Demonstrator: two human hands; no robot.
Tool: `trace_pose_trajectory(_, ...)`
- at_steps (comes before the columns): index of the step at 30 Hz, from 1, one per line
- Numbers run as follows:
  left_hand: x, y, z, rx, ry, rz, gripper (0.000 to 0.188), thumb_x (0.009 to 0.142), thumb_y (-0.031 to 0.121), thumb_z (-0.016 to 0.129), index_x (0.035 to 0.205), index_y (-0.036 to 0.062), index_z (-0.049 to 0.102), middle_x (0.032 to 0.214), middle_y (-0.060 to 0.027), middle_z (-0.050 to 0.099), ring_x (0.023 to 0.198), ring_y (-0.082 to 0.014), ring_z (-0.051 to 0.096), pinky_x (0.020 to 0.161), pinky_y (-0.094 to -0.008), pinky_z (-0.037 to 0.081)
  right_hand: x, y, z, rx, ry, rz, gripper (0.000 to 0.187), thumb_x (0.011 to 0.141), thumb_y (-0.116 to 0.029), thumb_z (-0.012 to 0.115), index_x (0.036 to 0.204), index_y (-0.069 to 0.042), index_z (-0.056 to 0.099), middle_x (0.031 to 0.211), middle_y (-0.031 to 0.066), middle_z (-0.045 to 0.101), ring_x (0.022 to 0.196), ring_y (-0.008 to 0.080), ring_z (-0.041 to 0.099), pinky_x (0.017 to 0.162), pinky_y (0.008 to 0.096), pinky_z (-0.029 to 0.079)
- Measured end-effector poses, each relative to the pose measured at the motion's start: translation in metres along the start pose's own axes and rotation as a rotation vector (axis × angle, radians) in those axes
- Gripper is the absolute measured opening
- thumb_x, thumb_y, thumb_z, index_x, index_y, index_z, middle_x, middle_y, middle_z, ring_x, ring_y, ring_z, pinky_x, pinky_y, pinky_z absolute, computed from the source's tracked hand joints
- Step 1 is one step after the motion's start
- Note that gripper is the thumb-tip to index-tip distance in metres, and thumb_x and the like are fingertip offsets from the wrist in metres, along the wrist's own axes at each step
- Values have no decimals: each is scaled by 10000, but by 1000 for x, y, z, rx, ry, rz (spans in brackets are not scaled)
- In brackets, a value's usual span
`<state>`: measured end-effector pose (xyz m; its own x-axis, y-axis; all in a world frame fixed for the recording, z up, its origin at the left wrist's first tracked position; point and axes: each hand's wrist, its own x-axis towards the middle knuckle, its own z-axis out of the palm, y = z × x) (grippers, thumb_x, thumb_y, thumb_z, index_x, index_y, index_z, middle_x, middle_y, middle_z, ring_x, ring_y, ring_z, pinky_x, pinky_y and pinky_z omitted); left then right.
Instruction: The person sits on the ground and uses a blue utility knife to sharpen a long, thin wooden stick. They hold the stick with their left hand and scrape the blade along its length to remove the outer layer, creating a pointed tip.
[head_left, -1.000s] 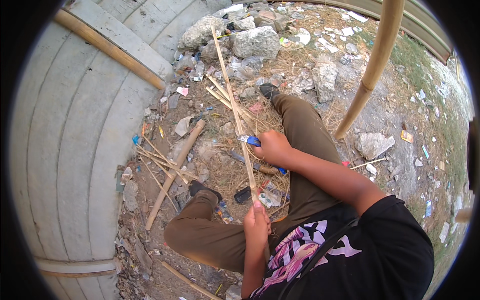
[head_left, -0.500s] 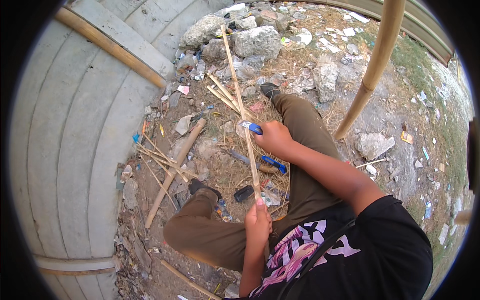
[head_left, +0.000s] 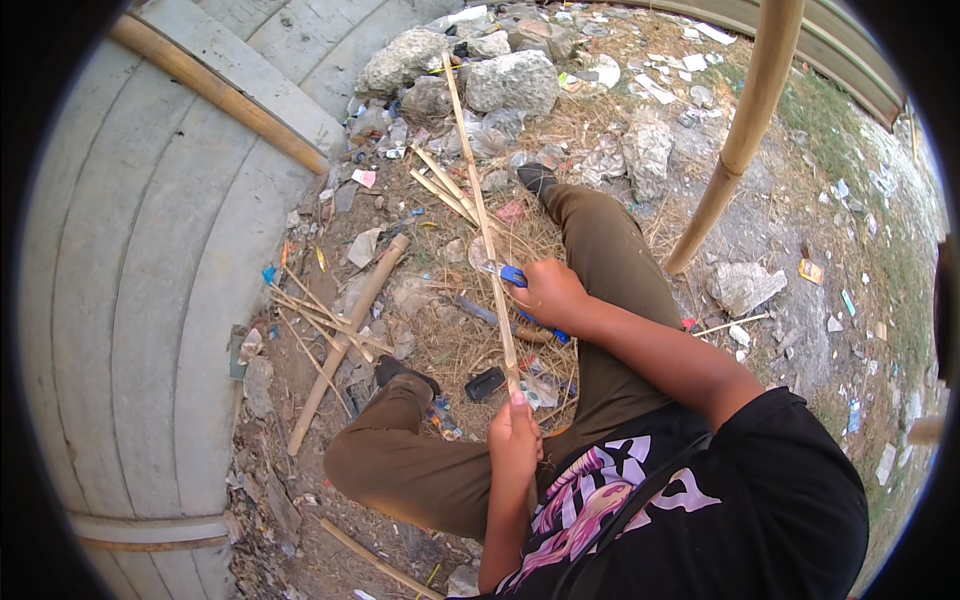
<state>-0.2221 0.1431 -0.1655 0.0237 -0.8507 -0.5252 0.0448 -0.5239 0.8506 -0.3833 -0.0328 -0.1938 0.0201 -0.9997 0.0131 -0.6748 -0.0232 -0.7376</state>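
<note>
My left hand [head_left: 515, 436] is closed round the near end of a long, thin bamboo strip [head_left: 474, 180], thumb lying along it. The strip points away from me toward the rocks. In my right hand [head_left: 552, 294] is a blue utility knife [head_left: 513, 276], its blade touching the strip about midway along. On the ground under my right wrist lies a second blue cutter [head_left: 545, 328], partly hidden by the arm. Beside it is a curved tool with a brown handle [head_left: 533, 335]. A small black object [head_left: 485, 384] rests between my legs.
Left of me lie a bamboo pole [head_left: 350, 345] and several thin bamboo sticks [head_left: 322, 318]. More split strips [head_left: 443, 185] lie ahead. An upright bamboo post [head_left: 735, 160] stands at right, a grey panel wall [head_left: 150, 290] at left. Rocks [head_left: 512, 82] and litter cover the far ground.
My right hand has drawn the utility knife a little nearer to me along the bamboo strip, now covering more of the cutter on the ground. My left hand keeps its hold.
</note>
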Motion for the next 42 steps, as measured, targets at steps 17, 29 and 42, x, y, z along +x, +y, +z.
trace_pose_trajectory(17, -6, 2, -6, -181, -154, -50, 423, 1067, 462, 438, 807, 132, 398, 563, 46, 318, 400, -44, 259, 338, -224, 182, 7, -9, -1, 52, 164, -35, 284, 834, -254, 615, 807, 17, 699, 721, 255, 660, 691, 441, 668, 698, 522, 545)
trace_pose_trajectory(29, -8, 13, -11, -244, -127, -96, 416, 1078, 450, 410, 813, 130, 387, 564, 48, 268, 411, -46, 211, 340, -227, 172, -35, -8, 21, 39, -31, -181, 285, 808, -269, 637, 761, 5, 699, 688, 251, 648, 661, 433, 665, 673, 518, 547)
trace_pose_trajectory(42, -16, 22, -10, -315, -343, -138, 447, 1078, 483, 376, 788, 144, 365, 560, 57, 247, 428, -41, 198, 355, -221, 150, 50, -15, -32, 153, 292, -84, 320, 863, -261, 627, 729, 28, 648, 640, 255, 596, 623, 451, 612, 607, 499, 489)
